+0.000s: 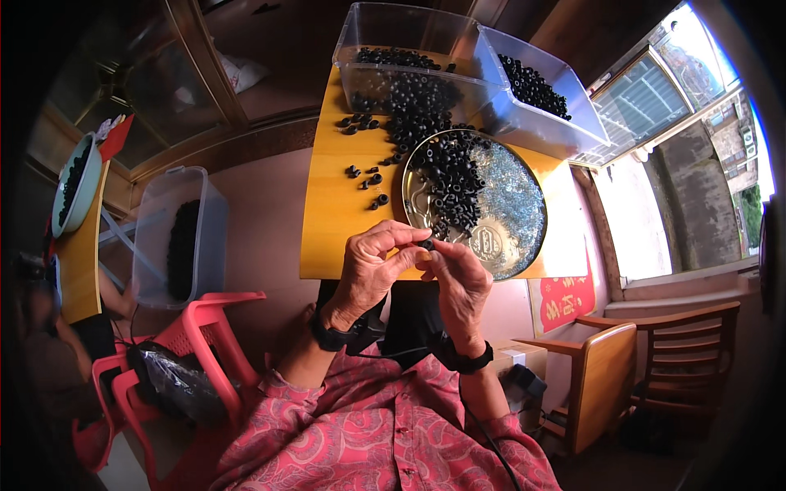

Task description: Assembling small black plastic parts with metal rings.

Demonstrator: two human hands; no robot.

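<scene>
Both my hands meet at the table's near edge, fingertips together. My left hand (375, 263) pinches a small black cylindrical part (426, 244) between thumb and fingers. Against the same part, my right hand (460, 286) is closed in a pinch; anything smaller between its fingertips is hidden. Just beyond lies a round gold-coloured metal tray (490, 242). Its left half carries a heap of black parts (449, 184), its right half many tiny shiny clear-blue pieces (509, 190). More loose black parts (417, 106) spread over the yellow table (334, 221) left of and behind the tray.
Two clear plastic bins, one wide (409, 24) and one at right (565, 131), stand at the table's far side with black parts. On the left are another bin (205, 221), a red plastic chair (213, 327) and a second table with a basin (88, 180). Wooden chairs (606, 385) stand right.
</scene>
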